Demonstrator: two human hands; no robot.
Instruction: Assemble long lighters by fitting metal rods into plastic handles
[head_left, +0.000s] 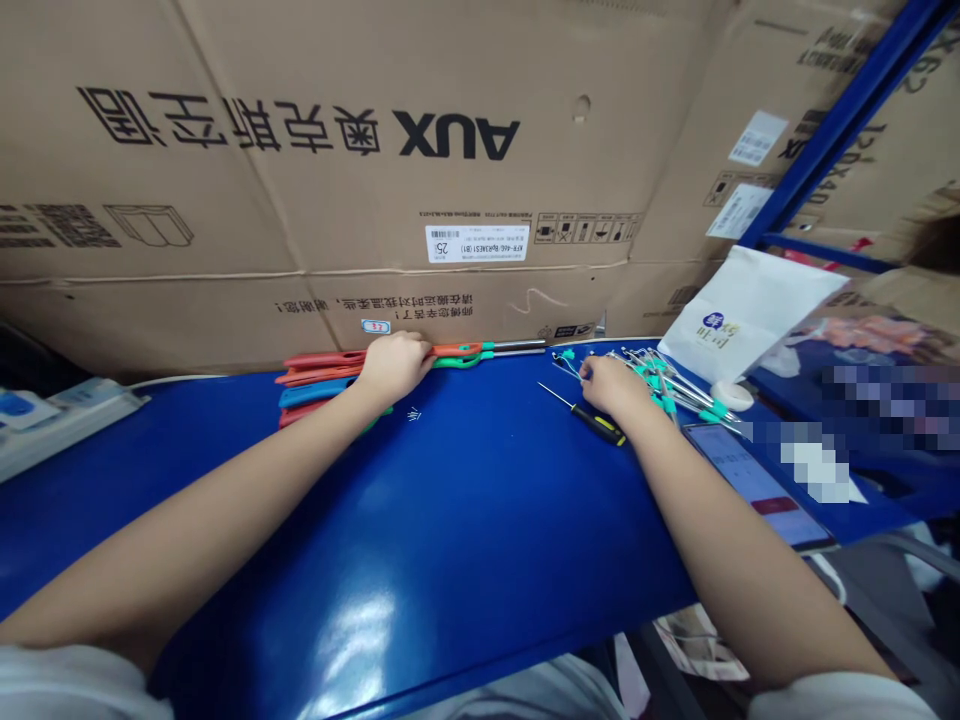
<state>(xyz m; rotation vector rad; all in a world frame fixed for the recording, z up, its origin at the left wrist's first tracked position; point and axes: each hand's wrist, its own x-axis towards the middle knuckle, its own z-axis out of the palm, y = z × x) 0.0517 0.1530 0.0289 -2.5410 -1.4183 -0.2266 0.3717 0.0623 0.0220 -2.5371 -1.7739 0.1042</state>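
Note:
My left hand is at the back of the blue table, fingers curled down over a row of long-nosed lighters. What those fingers grip is hidden beneath the hand. Red handle shells and a blue handle shell lie to its left; an orange and green lighter with a metal tube extends to its right. My right hand pinches at the left end of a pile of metal lighter tubes with green parts. A thin piece with a green end shows by its fingertips. Below it lies a yellow-black screwdriver.
Small screws lie in a cluster on the table. A large cardboard sheet stands behind. To the right are a phone, a white paper bag and a roll of tape. A power strip is at left.

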